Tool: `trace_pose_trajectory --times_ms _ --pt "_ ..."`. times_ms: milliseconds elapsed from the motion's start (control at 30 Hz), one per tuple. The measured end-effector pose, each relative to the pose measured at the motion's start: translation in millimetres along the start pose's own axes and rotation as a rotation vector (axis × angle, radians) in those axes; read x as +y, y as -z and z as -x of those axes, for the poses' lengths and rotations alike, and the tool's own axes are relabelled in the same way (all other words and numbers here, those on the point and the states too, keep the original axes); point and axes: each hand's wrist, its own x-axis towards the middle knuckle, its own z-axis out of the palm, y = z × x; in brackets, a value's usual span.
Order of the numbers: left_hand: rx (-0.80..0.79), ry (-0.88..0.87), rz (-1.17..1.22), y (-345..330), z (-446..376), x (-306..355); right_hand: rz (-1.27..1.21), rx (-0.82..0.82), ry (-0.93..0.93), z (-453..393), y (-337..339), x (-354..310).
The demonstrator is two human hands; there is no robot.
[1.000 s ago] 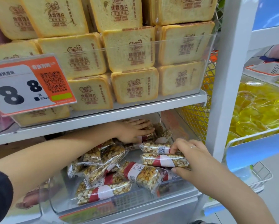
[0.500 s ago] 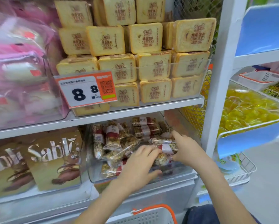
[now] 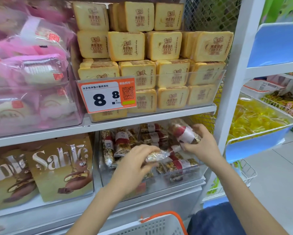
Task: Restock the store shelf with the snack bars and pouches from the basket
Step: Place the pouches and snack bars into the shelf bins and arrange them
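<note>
Your right hand [image 3: 200, 143] grips one snack bar [image 3: 184, 133], fingers curled round its far end, holding it tilted above the right side of the clear bin [image 3: 184, 177] on the lower shelf. Your left hand [image 3: 135, 160] pinches a second bar [image 3: 156, 156] by its clear wrapper, just over the bin's front half. More loose bars [image 3: 123, 141] lie heaped inside the bin, some flat, some standing on end.

Handling, as judged: these bars look light and fairly stiff inside thin, glossy film. Expect the film to slide under a loose pinch and the crimped ends to crumple. Take hold across the middle, over the red-and-white label band, not by the end seal. The pressed grain filling could crack if squeezed or dropped in hard.

Not verifiable: the bar in your left hand is blurred, and its label cannot be read. The back of the bin is shadowed beneath the upper shelf edge [image 3: 150, 117]. The basket [image 3: 159, 223], directly below the bin, is cut off by the frame; its contents cannot be seen, so remaining stock and any pouches are unknown.
</note>
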Motion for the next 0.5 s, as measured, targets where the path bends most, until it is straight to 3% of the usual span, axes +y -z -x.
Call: trace_pose_trajectory --times_ms 133,200,300,433,500 --pt "0.074 -0.103 -0.086 2 9 1 -0.203 -0.028 -0.04 -39 -39 1" --pt "0.15 -0.151 -0.262 4 8 -10 0.033 -0.195 0.015 -70 -59 12" --pt "0.121 -0.088 -0.498 9 3 -30 0.579 -0.415 0.061 -103 -71 28" --pt "-0.002 0.009 -0.705 7 -10 -49 0.578 -0.126 0.053 -100 -59 24" --pt "-0.056 0.025 -0.708 4 -14 -50 0.677 -0.134 0.073 -94 -49 28"
